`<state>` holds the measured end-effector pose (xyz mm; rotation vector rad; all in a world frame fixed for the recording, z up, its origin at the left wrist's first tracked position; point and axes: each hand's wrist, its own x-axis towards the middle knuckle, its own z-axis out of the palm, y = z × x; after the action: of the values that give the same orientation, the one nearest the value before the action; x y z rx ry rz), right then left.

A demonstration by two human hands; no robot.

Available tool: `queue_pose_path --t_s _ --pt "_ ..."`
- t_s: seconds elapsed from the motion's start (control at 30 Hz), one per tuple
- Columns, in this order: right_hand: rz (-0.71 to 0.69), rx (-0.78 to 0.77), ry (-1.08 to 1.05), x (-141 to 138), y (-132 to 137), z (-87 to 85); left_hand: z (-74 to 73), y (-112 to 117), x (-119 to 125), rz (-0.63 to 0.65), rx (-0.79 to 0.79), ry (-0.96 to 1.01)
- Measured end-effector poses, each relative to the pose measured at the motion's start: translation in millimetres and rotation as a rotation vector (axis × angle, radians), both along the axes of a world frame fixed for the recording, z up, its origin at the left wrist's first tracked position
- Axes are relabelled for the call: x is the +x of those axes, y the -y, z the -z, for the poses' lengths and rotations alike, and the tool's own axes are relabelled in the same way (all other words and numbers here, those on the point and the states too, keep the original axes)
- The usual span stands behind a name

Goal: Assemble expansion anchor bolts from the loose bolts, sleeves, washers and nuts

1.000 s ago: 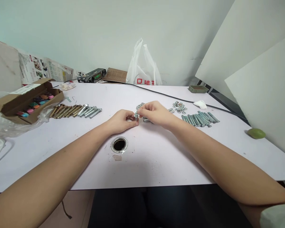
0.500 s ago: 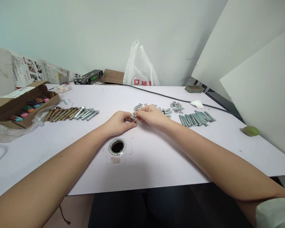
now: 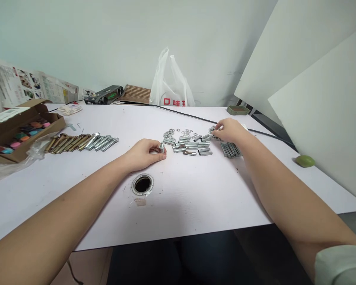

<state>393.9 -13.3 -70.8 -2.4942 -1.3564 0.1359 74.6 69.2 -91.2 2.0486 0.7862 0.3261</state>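
My left hand [image 3: 145,154] is closed, pinching a silvery bolt [image 3: 161,148] that stands upright between thumb and fingers just above the white table. Out to the right, my right hand [image 3: 229,130] dips its bent fingertips into a small pile of metal nuts [image 3: 211,130]; whatever is between them is hidden. Short metal sleeves [image 3: 191,145] lie between the two hands. Flat washers [image 3: 169,133] and thin ring washers [image 3: 187,132] are scattered behind the sleeves. Under my right wrist, a row of bolts [image 3: 230,149] is partly covered.
On the left lie assembled bolts, brass-coloured [image 3: 68,142] and silvery [image 3: 102,141], beside an open cardboard box [image 3: 26,136]. A ringed hole [image 3: 142,184] pierces the table near my left forearm. A black cable [image 3: 184,114], plastic bag [image 3: 172,89], green tray [image 3: 237,110] and green fruit [image 3: 305,160] lie around.
My right hand has left the bolt beside my left hand and moved right to the nuts, uncovering the sleeves. My left hand keeps its hold on the bolt. The view has shifted slightly.
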Motion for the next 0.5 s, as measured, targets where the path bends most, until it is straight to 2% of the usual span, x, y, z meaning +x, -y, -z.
queue_pose_path --t_s 0.07,0.17,0.27,0.4,0.5 --pt "-0.030 -0.064 -0.046 20 3 5.5 -0.8 0 0 0.003 -0.003 -0.004" --pt "-0.130 -0.091 -0.099 32 8 6.9 -1.7 0 -1 0.006 -0.007 -0.008" --pt "-0.196 -0.100 -0.160 35 11 4.0 -1.3 -1 -2 0.011 -0.011 -0.002" --pt "-0.212 -0.084 -0.234 37 15 1.0 0.3 -2 -3 0.018 -0.003 0.012" --pt "-0.188 0.007 -0.240 28 17 -3.5 1.6 -3 -2 0.025 0.005 0.026"
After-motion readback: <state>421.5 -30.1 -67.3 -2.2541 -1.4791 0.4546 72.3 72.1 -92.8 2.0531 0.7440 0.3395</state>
